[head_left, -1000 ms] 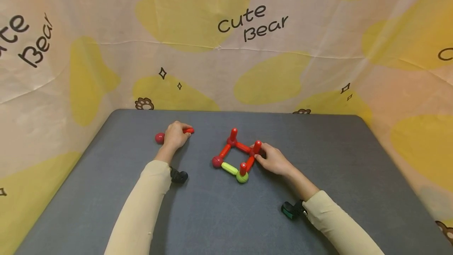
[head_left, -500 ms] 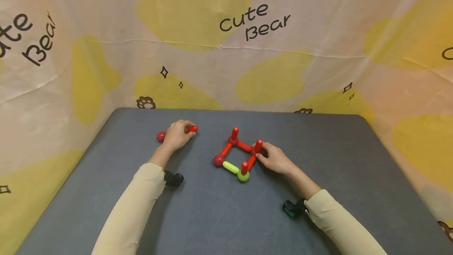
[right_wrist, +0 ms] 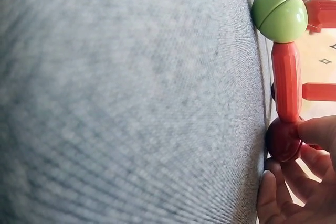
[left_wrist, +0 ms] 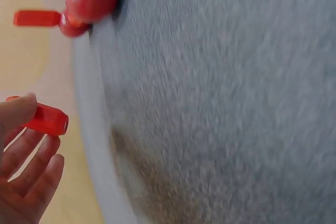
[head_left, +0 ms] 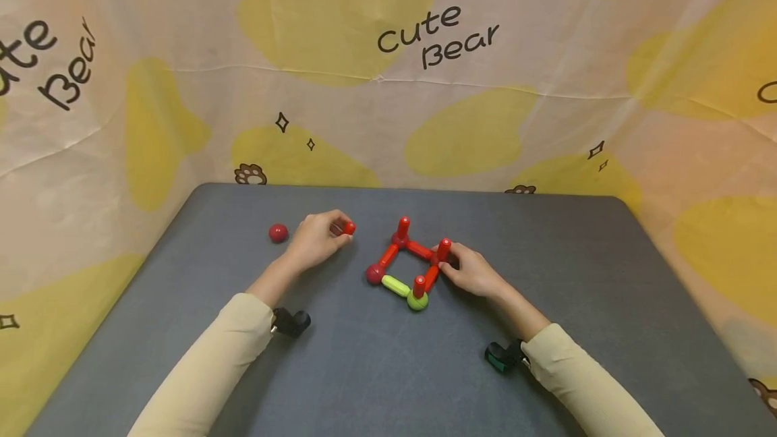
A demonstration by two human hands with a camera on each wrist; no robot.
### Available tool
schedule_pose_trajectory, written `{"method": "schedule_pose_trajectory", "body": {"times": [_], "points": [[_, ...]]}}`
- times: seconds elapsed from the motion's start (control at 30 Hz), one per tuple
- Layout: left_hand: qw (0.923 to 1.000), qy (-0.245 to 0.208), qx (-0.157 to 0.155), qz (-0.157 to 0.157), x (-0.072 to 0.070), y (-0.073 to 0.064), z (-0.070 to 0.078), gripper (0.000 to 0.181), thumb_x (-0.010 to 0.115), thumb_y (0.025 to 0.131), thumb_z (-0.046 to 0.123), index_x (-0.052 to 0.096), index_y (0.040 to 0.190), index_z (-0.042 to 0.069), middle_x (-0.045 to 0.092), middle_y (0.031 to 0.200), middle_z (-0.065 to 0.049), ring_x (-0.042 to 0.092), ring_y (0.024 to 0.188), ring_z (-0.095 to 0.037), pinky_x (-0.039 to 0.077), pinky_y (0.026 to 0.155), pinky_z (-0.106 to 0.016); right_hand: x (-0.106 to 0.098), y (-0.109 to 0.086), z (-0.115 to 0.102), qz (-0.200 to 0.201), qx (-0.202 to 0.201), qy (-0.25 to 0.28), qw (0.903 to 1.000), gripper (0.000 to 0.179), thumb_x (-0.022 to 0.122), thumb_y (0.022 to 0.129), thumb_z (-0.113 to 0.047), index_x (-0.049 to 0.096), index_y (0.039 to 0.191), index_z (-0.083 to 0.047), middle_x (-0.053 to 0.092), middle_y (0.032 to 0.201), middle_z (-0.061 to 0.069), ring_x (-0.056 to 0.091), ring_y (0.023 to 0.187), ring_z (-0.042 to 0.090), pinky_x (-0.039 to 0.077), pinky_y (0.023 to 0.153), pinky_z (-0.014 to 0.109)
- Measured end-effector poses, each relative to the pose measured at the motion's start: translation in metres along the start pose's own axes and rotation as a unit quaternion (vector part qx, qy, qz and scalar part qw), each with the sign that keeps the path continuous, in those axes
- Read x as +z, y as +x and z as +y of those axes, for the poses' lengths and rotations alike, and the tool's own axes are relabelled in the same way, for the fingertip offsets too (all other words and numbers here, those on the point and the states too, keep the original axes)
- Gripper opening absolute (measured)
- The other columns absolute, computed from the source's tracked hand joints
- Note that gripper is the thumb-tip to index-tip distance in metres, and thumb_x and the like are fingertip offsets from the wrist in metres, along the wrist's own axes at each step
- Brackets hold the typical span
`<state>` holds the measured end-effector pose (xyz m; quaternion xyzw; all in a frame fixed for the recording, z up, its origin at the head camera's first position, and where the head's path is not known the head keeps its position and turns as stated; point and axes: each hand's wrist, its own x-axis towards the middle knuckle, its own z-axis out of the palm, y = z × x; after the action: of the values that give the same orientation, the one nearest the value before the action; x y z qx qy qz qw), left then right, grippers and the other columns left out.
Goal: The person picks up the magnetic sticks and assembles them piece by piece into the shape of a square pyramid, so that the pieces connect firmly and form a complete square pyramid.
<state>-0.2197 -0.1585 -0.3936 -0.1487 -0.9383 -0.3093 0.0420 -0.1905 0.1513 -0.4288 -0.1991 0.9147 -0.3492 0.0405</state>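
Thumb and fingers of my left hand (head_left: pixel 317 240) pinch a short red rod (left_wrist: pixel 48 119), raised over the table left of a square frame of rods and balls. My right hand (head_left: pixel 476 271) grips the frame's right corner, thumb and fingers around its dark red ball (right_wrist: pixel 283 141). Red balls also form the frame's back corner and its left corner (head_left: pixel 374 274), which has no upright rod. A green ball (right_wrist: pixel 279 14) makes the front corner, joined to the left one by a lime rod (head_left: pixel 396 286). Red rods stand upright on the other three corners.
A loose red ball (head_left: pixel 278 232) lies on the grey table (head_left: pixel 364 369), left of my left hand. Behind the table's far edge hangs a patterned cloth (head_left: pixel 340 106), which also runs along both sides. Each wrist wears a small black camera.
My left hand has carried the red rod to the right, toward the frame, uncovering more of the loose red ball. My right hand keeps its grip on the frame's corner.
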Motion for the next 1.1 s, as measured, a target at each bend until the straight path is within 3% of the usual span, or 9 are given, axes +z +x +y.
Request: {"method": "schedule_pose_trajectory", "body": {"times": [0.27,0.5,0.7,1.1], "points": [[0.9976,-0.064,0.021,-0.015,0.002,-0.014,0.022,0.018,0.071,0.079,0.015,0.064,0.095,0.012,0.067,0.083,0.001,0.064,0.077,-0.013,0.051,0.069,-0.030,0.000,0.001,-0.001,0.003,-0.001,-0.002,1.0000,0.031,0.058,0.088,-0.012,0.060,0.119,-0.009,0.062,0.104,0.008,0.058,0.094,0.020,0.046,0.085,0.042],[0.9950,-0.082,0.047,-0.033,0.008,-0.023,0.035,0.020,0.073,0.078,0.015,0.062,0.094,0.013,0.066,0.081,0.003,0.063,0.076,-0.010,0.051,0.069,-0.027,0.000,0.001,-0.002,0.004,0.001,-0.003,1.0000,0.031,0.058,0.088,-0.013,0.060,0.118,-0.011,0.062,0.104,0.009,0.059,0.095,0.021,0.046,0.085,0.042],[0.9933,-0.087,0.063,-0.043,0.015,-0.029,0.039,0.020,0.073,0.078,0.014,0.061,0.094,0.011,0.066,0.082,0.002,0.063,0.076,-0.009,0.052,0.068,-0.025,0.000,0.000,-0.001,0.000,0.005,-0.004,1.0000,0.032,0.058,0.088,-0.013,0.059,0.120,-0.011,0.062,0.104,0.008,0.058,0.094,0.020,0.046,0.084,0.042],[0.9928,-0.097,0.048,-0.052,0.025,-0.032,0.037,0.020,0.073,0.078,0.013,0.061,0.094,0.012,0.065,0.083,0.002,0.063,0.079,-0.010,0.051,0.070,-0.024,0.001,0.000,-0.001,0.002,0.007,-0.007,0.9999,0.031,0.058,0.088,-0.013,0.059,0.119,-0.011,0.062,0.103,0.007,0.057,0.091,0.019,0.047,0.082,0.040]]}}
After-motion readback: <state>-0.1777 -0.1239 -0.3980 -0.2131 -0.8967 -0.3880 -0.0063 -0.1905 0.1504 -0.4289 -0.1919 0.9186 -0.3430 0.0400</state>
